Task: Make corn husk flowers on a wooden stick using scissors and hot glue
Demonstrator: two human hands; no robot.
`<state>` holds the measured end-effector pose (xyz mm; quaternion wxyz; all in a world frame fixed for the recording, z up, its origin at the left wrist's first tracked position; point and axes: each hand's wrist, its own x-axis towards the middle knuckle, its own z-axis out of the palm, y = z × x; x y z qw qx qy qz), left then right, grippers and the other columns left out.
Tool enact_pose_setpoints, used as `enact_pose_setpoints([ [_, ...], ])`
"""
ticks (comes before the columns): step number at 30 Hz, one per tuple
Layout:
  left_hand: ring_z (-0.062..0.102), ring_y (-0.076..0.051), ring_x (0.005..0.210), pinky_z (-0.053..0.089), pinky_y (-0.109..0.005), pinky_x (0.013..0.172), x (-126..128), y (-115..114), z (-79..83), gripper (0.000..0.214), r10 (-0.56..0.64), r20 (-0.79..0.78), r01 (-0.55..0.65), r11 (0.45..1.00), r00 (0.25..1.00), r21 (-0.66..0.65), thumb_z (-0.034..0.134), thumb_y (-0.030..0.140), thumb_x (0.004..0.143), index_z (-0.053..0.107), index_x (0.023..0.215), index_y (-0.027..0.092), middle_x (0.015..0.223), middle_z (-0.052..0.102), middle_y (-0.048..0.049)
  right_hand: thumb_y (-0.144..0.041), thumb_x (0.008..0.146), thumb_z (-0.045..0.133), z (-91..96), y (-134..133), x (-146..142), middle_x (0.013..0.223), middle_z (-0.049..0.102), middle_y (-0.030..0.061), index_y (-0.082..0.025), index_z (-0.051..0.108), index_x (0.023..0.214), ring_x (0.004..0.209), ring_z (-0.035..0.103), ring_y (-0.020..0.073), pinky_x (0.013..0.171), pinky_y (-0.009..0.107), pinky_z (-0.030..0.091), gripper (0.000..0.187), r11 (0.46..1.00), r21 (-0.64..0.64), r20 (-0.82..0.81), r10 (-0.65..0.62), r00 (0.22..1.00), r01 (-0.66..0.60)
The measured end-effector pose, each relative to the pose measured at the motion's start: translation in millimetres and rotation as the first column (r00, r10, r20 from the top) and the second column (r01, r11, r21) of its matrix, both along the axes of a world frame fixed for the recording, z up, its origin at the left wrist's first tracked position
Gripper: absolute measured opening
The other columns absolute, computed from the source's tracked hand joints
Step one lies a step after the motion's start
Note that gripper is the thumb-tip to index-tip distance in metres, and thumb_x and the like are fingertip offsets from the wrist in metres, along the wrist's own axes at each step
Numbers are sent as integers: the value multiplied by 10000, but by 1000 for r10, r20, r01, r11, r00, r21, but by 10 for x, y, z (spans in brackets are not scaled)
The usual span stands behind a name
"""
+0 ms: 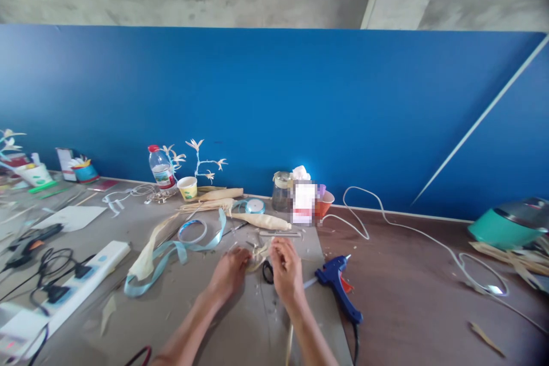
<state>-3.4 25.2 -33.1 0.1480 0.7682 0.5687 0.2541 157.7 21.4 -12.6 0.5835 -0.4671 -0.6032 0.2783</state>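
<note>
My left hand is closed, its fingertips pinching the left side of a small pale piece of corn husk. At the husk's other side is my right hand, thumb and fingers drawn together on its edge. Its fingers partly hide the piece. A black scissor handle lies on the mat between the hands. To the right, a blue glue gun rests on its side, nozzle pointing away. Just beyond my hands lie a bundled corn husk and a light-blue ribbon.
A white power strip with plugged-in black cords lies at the left. Along the blue partition stand a bottle, a paper cup with a flowering branch, and a glass jar. White cable crosses the brown tabletop.
</note>
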Motion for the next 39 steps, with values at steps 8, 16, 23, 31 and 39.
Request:
enact_pose_setpoints([
  [8,589,-186,856,402,-271,757,61,-63,106,190,152,-150,-162,985,977,-58,421,178,819,610,832,184,895,624,-70,-182,827,437,-129,-37,-54,614,605,22,-182,582,676,569,554,134,542,200,334,209,998,-39,453,59,890,-46],
  [16,608,-212,819,402,-298,722,123,-39,128,240,167,-330,-218,968,929,-123,397,202,831,626,769,168,871,641,-87,-119,797,423,-202,2,-38,597,581,23,-176,547,628,547,517,128,530,207,302,217,1000,-27,524,22,852,-9],
  [23,598,-206,809,390,-296,722,103,-25,122,229,180,-305,-210,975,935,-68,376,166,828,598,775,152,853,629,-92,-128,801,424,-190,9,-41,590,571,16,-176,537,615,531,496,121,523,203,303,223,999,-51,502,31,865,-6],
  [31,586,-210,822,378,-312,728,85,-12,123,179,215,-280,-224,975,936,0,428,219,834,603,807,192,888,612,-66,-152,810,444,-173,0,-31,589,583,16,-177,569,629,515,500,119,509,213,293,220,999,-30,512,1,859,17],
  [39,579,-239,895,382,-321,753,0,-23,144,135,311,-370,-335,942,876,-1,489,229,795,589,867,174,944,605,-94,-145,812,439,-163,-6,-30,607,601,26,-173,575,647,536,517,121,521,212,300,216,999,-40,519,13,855,10],
])
